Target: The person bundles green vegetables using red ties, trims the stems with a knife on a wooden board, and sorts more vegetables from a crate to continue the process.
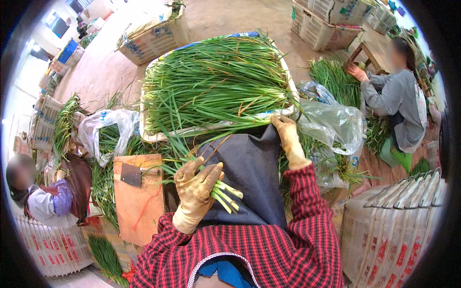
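A cream crate (148,136) before me is heaped with long green garlic chives (216,79), or a similar leafy stalk crop. My left hand (196,187), in a stained pale glove, is closed round a small bunch of stalks (227,196), their pale cut ends pointing to the lower right. At the crate's near right corner, my right hand (286,138), gloved too, pinches the pale ends of a few stalks that lie along the rim. A dark apron (248,172) covers my lap beneath both hands.
An orange-brown board (138,201) with a dark metal plate stands left of my lap. Plastic bags (331,122) and loose greens lie on both sides. Stacked crates (389,230) stand at the lower right. Co-workers sit at the left (54,201) and right (392,93), handling greens.
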A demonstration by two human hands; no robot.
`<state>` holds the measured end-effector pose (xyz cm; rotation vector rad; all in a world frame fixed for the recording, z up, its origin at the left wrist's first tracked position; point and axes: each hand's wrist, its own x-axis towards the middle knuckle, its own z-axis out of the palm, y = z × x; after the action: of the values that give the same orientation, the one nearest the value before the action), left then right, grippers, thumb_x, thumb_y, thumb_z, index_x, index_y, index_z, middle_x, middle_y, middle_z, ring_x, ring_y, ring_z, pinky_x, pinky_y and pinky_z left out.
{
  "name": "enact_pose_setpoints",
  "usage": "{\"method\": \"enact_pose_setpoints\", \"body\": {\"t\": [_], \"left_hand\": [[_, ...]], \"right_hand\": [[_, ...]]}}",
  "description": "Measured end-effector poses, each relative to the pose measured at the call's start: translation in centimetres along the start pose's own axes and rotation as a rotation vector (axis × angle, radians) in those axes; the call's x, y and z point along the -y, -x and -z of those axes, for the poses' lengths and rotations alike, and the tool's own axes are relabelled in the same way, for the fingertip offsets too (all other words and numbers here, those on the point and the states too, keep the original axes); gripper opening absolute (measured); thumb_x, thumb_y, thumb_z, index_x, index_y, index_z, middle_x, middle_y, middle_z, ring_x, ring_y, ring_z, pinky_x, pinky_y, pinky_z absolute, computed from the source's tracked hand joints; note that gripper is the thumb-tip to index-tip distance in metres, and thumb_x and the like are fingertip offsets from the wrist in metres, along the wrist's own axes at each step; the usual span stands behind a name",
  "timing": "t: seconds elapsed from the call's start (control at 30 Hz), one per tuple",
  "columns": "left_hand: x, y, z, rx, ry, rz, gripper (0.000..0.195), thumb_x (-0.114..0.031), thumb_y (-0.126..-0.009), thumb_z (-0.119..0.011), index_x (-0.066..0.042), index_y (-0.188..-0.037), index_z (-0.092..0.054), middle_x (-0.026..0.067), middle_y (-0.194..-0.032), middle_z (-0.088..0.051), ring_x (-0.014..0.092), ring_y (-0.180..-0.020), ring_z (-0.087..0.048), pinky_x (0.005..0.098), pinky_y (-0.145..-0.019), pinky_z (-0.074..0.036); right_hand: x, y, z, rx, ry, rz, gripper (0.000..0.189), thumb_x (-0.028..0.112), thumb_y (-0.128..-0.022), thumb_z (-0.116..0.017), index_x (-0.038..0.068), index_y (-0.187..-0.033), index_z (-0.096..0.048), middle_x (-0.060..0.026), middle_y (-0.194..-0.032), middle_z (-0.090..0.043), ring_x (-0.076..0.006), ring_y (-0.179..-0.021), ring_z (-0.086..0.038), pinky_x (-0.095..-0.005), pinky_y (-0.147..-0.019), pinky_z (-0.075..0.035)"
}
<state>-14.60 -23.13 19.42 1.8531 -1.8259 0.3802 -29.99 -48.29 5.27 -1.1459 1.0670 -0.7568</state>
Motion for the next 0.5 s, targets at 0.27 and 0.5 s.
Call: {"method": "enact_pose_setpoints", "body": {"t": [0.27,0.5], "left_hand": [[1.9,0.4,0.3,0.081,0.163,-0.049,0.032,-0.009,-0.070,-0.068,-0.007,-0.100,-0.058,0.0089,-0.095,-0.060,0.028,-0.084,-0.058,0.0415,-0.077,-0.047],[1.7,-3.3,0.8,-0.006,0.164,-0.065,0.031,-0.006,-0.069,-0.066,-0.005,-0.098,-0.055,0.0107,-0.109,-0.060,0.031,-0.087,-0.057,0.0409,-0.075,-0.045]], "right_hand": [[6.8,5.1,0.3,-0.171,0.718,0.881,0.015,0.019,-0.081,-0.066,0.007,-0.090,-0.067,-0.0136,-0.081,-0.066,-0.0293,-0.072,-0.064,-0.0350,-0.063,-0.050],[13.1,3.1,1.8,-0.342,1.016,0.898,0.017,0.026,-0.085,-0.063,0.009,-0.085,-0.065,-0.0104,-0.077,-0.064,-0.0185,-0.064,-0.060,-0.0263,-0.058,-0.047]]}}
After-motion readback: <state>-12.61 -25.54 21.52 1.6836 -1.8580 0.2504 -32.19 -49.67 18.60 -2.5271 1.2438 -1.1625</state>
